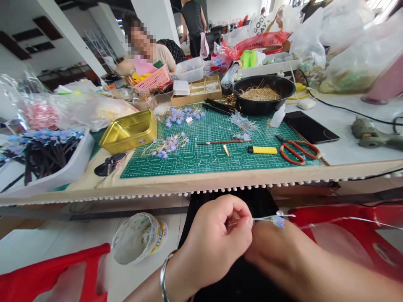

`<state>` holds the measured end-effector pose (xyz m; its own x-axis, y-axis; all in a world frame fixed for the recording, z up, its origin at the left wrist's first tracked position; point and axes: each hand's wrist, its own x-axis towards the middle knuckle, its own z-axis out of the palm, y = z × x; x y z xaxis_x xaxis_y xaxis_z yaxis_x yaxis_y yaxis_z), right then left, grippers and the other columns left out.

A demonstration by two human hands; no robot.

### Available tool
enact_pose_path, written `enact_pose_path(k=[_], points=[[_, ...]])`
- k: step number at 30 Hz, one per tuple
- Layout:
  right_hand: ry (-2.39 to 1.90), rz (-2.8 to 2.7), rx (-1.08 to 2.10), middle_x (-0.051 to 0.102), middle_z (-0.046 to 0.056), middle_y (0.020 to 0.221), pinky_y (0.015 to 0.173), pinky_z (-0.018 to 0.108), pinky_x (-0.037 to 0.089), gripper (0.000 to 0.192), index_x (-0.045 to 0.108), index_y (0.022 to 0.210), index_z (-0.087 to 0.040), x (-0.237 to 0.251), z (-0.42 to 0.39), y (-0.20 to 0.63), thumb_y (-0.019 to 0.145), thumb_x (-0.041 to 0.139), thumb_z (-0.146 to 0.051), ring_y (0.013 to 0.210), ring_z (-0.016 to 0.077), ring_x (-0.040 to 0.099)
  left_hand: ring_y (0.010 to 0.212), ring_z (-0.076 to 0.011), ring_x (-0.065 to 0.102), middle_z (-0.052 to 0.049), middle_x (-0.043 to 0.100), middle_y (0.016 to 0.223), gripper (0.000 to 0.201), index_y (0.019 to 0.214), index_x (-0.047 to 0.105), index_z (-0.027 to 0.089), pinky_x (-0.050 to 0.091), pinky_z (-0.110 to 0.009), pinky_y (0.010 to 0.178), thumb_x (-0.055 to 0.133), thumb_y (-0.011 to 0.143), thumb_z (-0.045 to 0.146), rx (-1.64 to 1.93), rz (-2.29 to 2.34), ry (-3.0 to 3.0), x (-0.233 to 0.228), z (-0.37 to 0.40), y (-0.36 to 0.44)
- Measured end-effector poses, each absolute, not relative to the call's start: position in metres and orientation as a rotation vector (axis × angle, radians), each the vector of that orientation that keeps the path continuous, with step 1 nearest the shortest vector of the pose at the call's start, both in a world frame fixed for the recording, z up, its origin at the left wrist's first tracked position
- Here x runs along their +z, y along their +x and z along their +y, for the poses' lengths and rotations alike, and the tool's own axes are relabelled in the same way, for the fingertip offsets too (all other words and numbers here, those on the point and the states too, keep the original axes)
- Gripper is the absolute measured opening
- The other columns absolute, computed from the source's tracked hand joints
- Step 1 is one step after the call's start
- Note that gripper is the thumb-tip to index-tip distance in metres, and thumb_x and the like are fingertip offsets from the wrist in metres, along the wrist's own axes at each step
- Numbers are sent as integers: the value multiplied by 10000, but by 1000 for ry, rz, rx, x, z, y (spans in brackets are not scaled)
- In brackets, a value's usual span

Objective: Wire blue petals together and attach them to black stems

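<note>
My left hand [222,237], with a silver bangle at the wrist, is closed in a pinch between thumb and forefinger above my lap. From the pinch a thin pale-blue wire stem [262,218] runs to the right, carrying a small translucent blue-purple flower [278,220]. My right hand [272,241] lies just behind and to the right, smeared by motion, its fingers mostly hidden. Past it, a fine pale thread [362,219] stretches to the right edge. Several similar flower sprigs [170,144] rest on the green cutting mat [189,165].
On the table are orange-handled scissors [292,152], a yellow lighter [263,150], a phone [311,127], a black bowl [237,100], a gold tin [127,140] and a white tub [74,167] of flower stems. A bucket [134,239] and red stools stand below. Another person sits opposite.
</note>
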<state>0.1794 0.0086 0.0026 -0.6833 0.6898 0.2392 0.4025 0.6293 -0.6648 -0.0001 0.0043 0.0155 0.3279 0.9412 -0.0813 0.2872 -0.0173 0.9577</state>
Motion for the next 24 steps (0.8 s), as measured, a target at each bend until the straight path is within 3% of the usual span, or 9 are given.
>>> enact_pose_path(k=[4, 8, 10, 13, 16, 20, 24], points=[[-844, -2280, 404, 624, 8, 585, 496, 262, 431, 233, 680, 747, -216, 24, 12, 190, 911, 524, -164, 508, 143, 548, 530, -79, 403, 62, 470, 581, 91, 727, 555, 189, 305, -184, 473, 542, 788, 122, 707, 1206, 1574, 8, 6, 6], [-1144, -2104, 903, 691, 14, 713, 572, 225, 485, 281, 683, 748, -187, 12, 39, 192, 946, 496, -255, 644, 148, 635, 536, -78, 418, 57, 481, 597, 102, 719, 528, 190, 329, -177, 486, 524, 791, 117, 691, 1083, 1585, 12, 2, 9], [-1087, -2182, 987, 652, -4, 615, 481, 199, 436, 308, 667, 682, -182, -5, 28, 187, 932, 493, -226, 539, 122, 588, 521, -79, 412, 57, 472, 583, 107, 714, 520, 191, 330, -175, 476, 511, 796, 123, 712, 1100, 1594, 15, 3, 6], [-900, -2327, 613, 553, -4, 487, 375, 242, 289, 368, 609, 589, -206, -15, -3, 183, 929, 470, -199, 396, 109, 439, 505, -81, 426, 55, 483, 566, 123, 691, 530, 191, 322, -189, 476, 511, 785, 114, 748, 1237, 1737, 12, 6, 3], [-831, -2246, 421, 566, 3, 519, 455, 273, 354, 269, 666, 719, -235, 6, 0, 190, 919, 491, -196, 456, 145, 475, 519, -88, 457, 50, 523, 567, 125, 683, 555, 193, 320, -216, 509, 541, 764, 99, 759, 1295, 1989, 7, 6, 5], [-1138, -2066, 1108, 645, 21, 717, 621, 251, 462, 233, 666, 744, -202, 24, 40, 194, 921, 515, -210, 689, 166, 594, 536, -86, 501, 51, 558, 595, 125, 724, 545, 202, 374, -198, 530, 544, 779, 89, 857, 1100, 2079, 9, 0, 5], [-955, -2117, 1597, 595, -38, 598, 485, 156, 419, 249, 703, 756, -191, 5, 26, 185, 928, 528, -234, 531, 92, 547, 624, -116, 570, 17, 615, 709, 136, 860, 546, 208, 452, -227, 624, 489, 849, 85, 1128, 1240, 2100, 4, 4, -3]])
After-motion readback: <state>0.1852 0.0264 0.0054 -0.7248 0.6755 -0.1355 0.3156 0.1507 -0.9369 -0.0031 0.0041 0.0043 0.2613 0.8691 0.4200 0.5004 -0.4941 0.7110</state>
